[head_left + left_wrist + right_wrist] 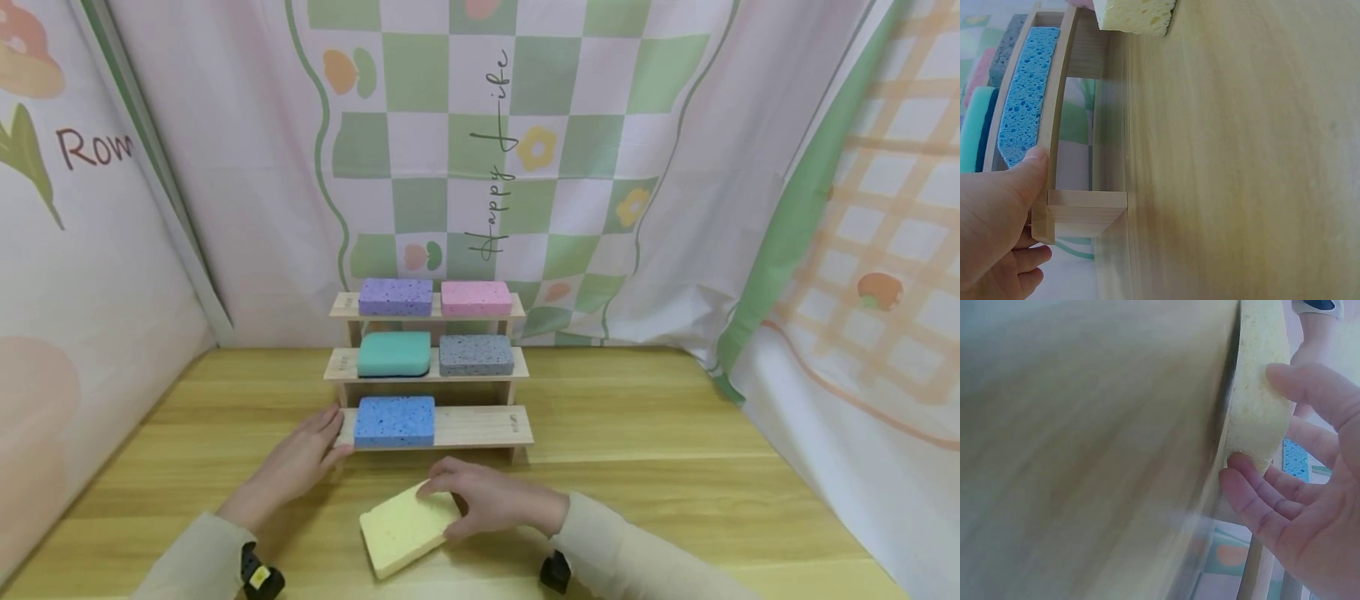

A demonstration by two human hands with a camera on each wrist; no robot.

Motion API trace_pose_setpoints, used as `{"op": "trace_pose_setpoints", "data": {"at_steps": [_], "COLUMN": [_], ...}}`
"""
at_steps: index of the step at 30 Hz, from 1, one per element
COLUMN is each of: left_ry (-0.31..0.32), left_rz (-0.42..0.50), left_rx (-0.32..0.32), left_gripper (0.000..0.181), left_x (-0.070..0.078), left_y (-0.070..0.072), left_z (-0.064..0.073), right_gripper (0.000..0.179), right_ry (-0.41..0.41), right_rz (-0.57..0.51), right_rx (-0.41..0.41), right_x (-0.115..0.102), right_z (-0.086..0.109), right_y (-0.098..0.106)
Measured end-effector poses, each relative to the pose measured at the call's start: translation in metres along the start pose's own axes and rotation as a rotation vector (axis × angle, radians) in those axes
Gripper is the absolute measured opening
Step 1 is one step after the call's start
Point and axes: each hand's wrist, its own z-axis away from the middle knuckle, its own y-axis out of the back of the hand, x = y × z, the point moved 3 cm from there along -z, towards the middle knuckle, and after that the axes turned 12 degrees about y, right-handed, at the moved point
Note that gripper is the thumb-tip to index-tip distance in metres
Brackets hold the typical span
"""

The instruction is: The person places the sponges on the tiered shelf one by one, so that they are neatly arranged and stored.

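My right hand (498,497) holds a yellow sponge (408,533) by its right end, thumb on the near side and fingers at the far side. The sponge lies slanted low over the tabletop, in front of a three-tier wooden rack (480,427). In the right wrist view, the thumb presses the edge of the yellow sponge (1259,381). My left hand (300,457) grips the left end of the rack's lowest board. The left wrist view has the thumb beside a blue sponge (1030,94), with fingers curled beneath the board.
On the rack's top tier sit a purple sponge (396,297) and a pink sponge (476,298). The middle tier bears a teal sponge (394,354) and a grey sponge (476,356). Patterned curtains (577,75) hang behind the wooden table (637,433).
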Motion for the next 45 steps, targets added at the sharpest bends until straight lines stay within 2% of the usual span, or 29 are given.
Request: {"op": "trace_pose_setpoints", "data": {"at_steps": [5,13,21,26,33,39,45], "left_ry": [-0.004,0.003,-0.003,0.002,0.007,0.018,0.025], "left_rz": [0.001,0.01,0.008,0.011,0.008,0.002,0.004], "left_rx": [-0.005,-0.016,-0.014,-0.017,-0.021,-0.024,-0.031], "left_gripper": [0.057,0.057,0.058,0.058,0.058,0.058,0.058], "left_x": [0.0,-0.001,-0.001,-0.001,-0.002,-0.001,-0.001], "left_y": [-0.001,-0.002,-0.001,-0.001,-0.002,-0.001,-0.001], "left_z": [0.001,0.0,0.0,0.0,0.0,0.0,0.0], "right_gripper": [0.054,0.053,0.052,0.051,0.049,0.05,0.052], "right_ry": [-0.004,-0.005,0.04,-0.005,-0.02,-0.043,-0.074], "right_rz": [-0.005,0.024,0.002,-0.047,0.024,-0.061,-0.045], "right_rx": [0.008,0.063,0.144,0.174,0.245,0.269,0.297], "right_x": [-0.001,-0.004,-0.006,-0.004,-0.001,0.002,0.006], "right_z": [0.003,0.009,0.017,0.025,0.036,0.044,0.051], "right_y": [0.003,0.013,0.029,0.039,0.054,0.062,0.069]}}
